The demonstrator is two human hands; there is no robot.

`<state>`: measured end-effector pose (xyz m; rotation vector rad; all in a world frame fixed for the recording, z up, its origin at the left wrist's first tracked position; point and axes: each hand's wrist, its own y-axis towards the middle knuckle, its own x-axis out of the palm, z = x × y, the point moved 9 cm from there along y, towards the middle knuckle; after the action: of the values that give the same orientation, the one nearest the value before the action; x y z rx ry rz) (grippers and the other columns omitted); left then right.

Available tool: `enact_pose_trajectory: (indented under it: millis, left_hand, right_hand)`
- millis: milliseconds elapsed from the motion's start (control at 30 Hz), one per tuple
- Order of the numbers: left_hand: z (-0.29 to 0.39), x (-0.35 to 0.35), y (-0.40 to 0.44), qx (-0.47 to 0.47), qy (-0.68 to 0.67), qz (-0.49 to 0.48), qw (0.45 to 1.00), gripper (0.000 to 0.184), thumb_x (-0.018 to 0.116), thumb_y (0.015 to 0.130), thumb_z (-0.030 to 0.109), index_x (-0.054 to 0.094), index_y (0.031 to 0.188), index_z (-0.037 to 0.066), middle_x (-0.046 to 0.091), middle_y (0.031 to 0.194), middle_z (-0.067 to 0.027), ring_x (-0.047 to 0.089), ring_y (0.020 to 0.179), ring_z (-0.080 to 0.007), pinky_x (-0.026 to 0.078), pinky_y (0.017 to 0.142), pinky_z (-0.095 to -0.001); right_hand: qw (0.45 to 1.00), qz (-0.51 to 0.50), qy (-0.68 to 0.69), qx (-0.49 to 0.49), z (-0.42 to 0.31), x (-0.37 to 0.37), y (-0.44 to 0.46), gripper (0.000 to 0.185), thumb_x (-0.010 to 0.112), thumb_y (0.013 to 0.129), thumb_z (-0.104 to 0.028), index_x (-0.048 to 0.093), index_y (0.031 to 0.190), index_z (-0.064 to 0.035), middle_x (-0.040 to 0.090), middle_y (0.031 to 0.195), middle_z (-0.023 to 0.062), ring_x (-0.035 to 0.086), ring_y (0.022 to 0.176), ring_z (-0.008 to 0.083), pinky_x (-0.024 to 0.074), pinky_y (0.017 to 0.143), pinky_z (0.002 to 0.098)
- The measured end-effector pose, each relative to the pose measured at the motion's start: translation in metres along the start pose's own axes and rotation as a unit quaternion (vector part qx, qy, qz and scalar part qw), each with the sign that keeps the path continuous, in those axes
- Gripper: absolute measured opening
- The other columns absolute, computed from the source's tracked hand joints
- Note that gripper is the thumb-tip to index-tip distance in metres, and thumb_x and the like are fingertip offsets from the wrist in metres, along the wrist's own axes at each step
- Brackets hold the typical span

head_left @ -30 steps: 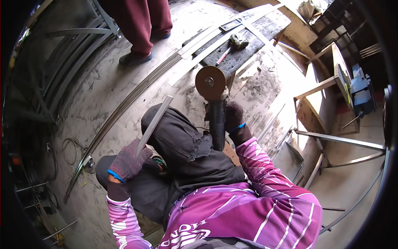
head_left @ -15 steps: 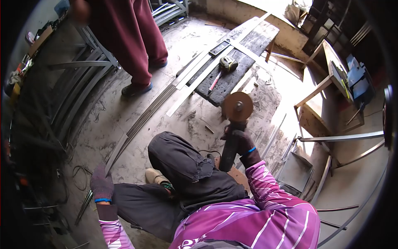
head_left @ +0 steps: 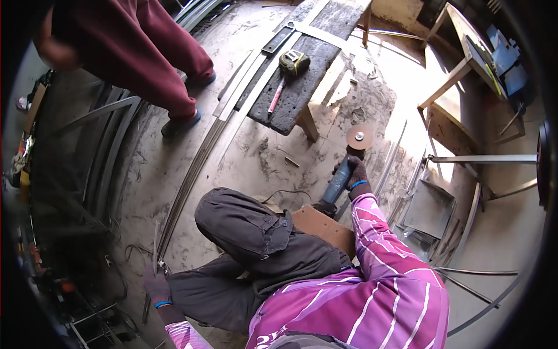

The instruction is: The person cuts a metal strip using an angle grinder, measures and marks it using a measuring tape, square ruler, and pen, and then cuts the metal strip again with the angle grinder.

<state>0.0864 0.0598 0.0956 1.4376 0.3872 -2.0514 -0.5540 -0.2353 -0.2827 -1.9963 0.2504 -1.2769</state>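
My right hand (head_left: 357, 173), in a dark glove, is wrapped round the blue body of an angle grinder (head_left: 337, 184). The grinder's brown disc (head_left: 359, 137) faces up, out beyond the hand and away from the bench. At lower left, my gloved left hand (head_left: 157, 287) is closed on a thin metal strip (head_left: 156, 241) that sticks up from its fingers. Beside that hand lies the near end of a bundle of long metal bars (head_left: 192, 181), which runs along the floor toward the bench.
A dark wooden bench (head_left: 279, 118) carries a tape measure (head_left: 294, 63), a red-and-white marker (head_left: 276, 98), a try square (head_left: 278, 38) and flat strips. A person in maroon trousers (head_left: 157, 64) stands at upper left. A wooden box (head_left: 322, 228) is beside my leg; metal frames stand at right.
My right hand has moved right with the grinder and tilted it. My left hand has shifted slightly down and right; the strip at it now points more upright. The view has also shifted.
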Motion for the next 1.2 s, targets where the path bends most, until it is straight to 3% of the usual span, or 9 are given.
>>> enact_pose_trajectory:
  millis: [133, 267, 733, 800, 867, 900, 1000, 1067, 1200]
  left_hand:
    - [-0.028, -0.004, -0.005, 0.000, 0.101, 0.032, 0.994, 0.008, 0.067, 0.084, 0.007, 0.066, 0.091, 0.002, 0.063, 0.083, -0.0202, 0.062, 0.077, -0.0384, 0.048, 0.069, -0.0457]
    - [-0.009, -0.016, -0.012, -0.032, 0.115, 0.057, 0.991, 0.010, 0.068, 0.082, 0.013, 0.069, 0.091, 0.008, 0.065, 0.081, -0.0183, 0.064, 0.078, -0.0417, 0.049, 0.068, -0.0489]
    - [-0.005, -0.008, -0.008, -0.065, 0.207, -0.034, 0.976, 0.025, 0.063, 0.089, 0.028, 0.067, 0.106, 0.012, 0.068, 0.105, -0.0166, 0.066, 0.098, -0.0377, 0.053, 0.085, -0.0470]
    - [-0.016, -0.002, -0.008, -0.063, 0.197, -0.029, 0.978, 0.027, 0.063, 0.088, 0.031, 0.067, 0.109, 0.013, 0.068, 0.106, -0.0155, 0.067, 0.098, -0.0372, 0.054, 0.085, -0.0480]
    - [-0.018, 0.000, -0.008, -0.083, 0.203, -0.043, 0.975, 0.029, 0.064, 0.087, 0.032, 0.067, 0.109, 0.014, 0.068, 0.106, -0.0155, 0.067, 0.098, -0.0372, 0.054, 0.084, -0.0490]
    - [-0.025, 0.008, -0.005, -0.050, 0.207, -0.043, 0.976, 0.029, 0.063, 0.087, 0.032, 0.067, 0.109, 0.014, 0.068, 0.106, -0.0153, 0.067, 0.098, -0.0373, 0.054, 0.084, -0.0490]
    - [-0.027, 0.015, -0.008, -0.039, 0.247, -0.084, 0.965, 0.027, 0.061, 0.091, 0.025, 0.068, 0.113, 0.010, 0.066, 0.112, -0.0125, 0.065, 0.102, -0.0315, 0.053, 0.088, -0.0433]
    - [-0.011, 0.005, -0.007, 0.004, 0.227, -0.004, 0.974, 0.023, 0.061, 0.091, 0.025, 0.067, 0.106, 0.010, 0.066, 0.106, -0.0127, 0.066, 0.099, -0.0328, 0.053, 0.086, -0.0445]
    - [0.010, -0.006, -0.001, -0.059, 0.209, -0.029, 0.976, 0.019, 0.061, 0.090, 0.026, 0.066, 0.099, 0.009, 0.067, 0.098, -0.0139, 0.066, 0.094, -0.0346, 0.053, 0.083, -0.0458]
  right_hand:
    - [0.995, 0.090, -0.035, 0.033, 0.015, -0.024, 0.018, 0.027, 0.071, 0.084, -0.030, 0.057, 0.098, -0.0123, 0.062, 0.075, 0.0140, 0.063, 0.062, 0.0337, 0.0594, 0.061, 0.0500]
    - [0.993, 0.116, -0.027, 0.025, 0.030, -0.045, 0.059, 0.022, 0.067, 0.083, -0.031, 0.054, 0.085, -0.0130, 0.059, 0.071, 0.0133, 0.060, 0.057, 0.0352, 0.0569, 0.055, 0.0506]
    - [0.984, 0.116, -0.112, -0.073, -0.017, -0.089, 0.117, 0.046, 0.069, 0.083, -0.059, 0.065, 0.102, -0.0174, 0.069, 0.085, 0.0073, 0.064, 0.068, 0.0278, 0.0554, 0.061, 0.0430]
    - [0.980, 0.132, -0.137, -0.059, -0.021, -0.079, 0.105, 0.046, 0.067, 0.084, -0.058, 0.065, 0.104, -0.0166, 0.068, 0.088, 0.0074, 0.064, 0.071, 0.0283, 0.0551, 0.066, 0.0426]
    - [0.983, 0.099, -0.150, -0.022, -0.039, -0.144, 0.166, 0.052, 0.062, 0.089, -0.057, 0.062, 0.123, -0.0178, 0.067, 0.109, 0.0062, 0.063, 0.093, 0.0259, 0.0527, 0.086, 0.0431]
    - [0.977, 0.086, -0.170, -0.094, -0.048, -0.114, 0.155, 0.057, 0.060, 0.090, -0.058, 0.064, 0.124, -0.0131, 0.069, 0.109, 0.0069, 0.065, 0.095, 0.0265, 0.0530, 0.089, 0.0421]
    - [0.962, 0.030, -0.268, -0.042, 0.044, -0.025, 0.171, 0.056, 0.060, 0.090, -0.057, 0.064, 0.124, -0.0122, 0.069, 0.109, 0.0081, 0.065, 0.095, 0.0273, 0.0528, 0.089, 0.0423]
    - [0.940, 0.000, -0.340, -0.031, 0.089, 0.008, 0.173, 0.056, 0.060, 0.090, -0.056, 0.064, 0.123, -0.0114, 0.069, 0.108, 0.0092, 0.065, 0.095, 0.0282, 0.0527, 0.089, 0.0426]
    - [0.886, -0.022, -0.459, -0.055, 0.108, 0.023, 0.165, 0.055, 0.061, 0.090, -0.054, 0.065, 0.122, -0.0096, 0.069, 0.108, 0.0116, 0.065, 0.095, 0.0299, 0.0524, 0.089, 0.0431]
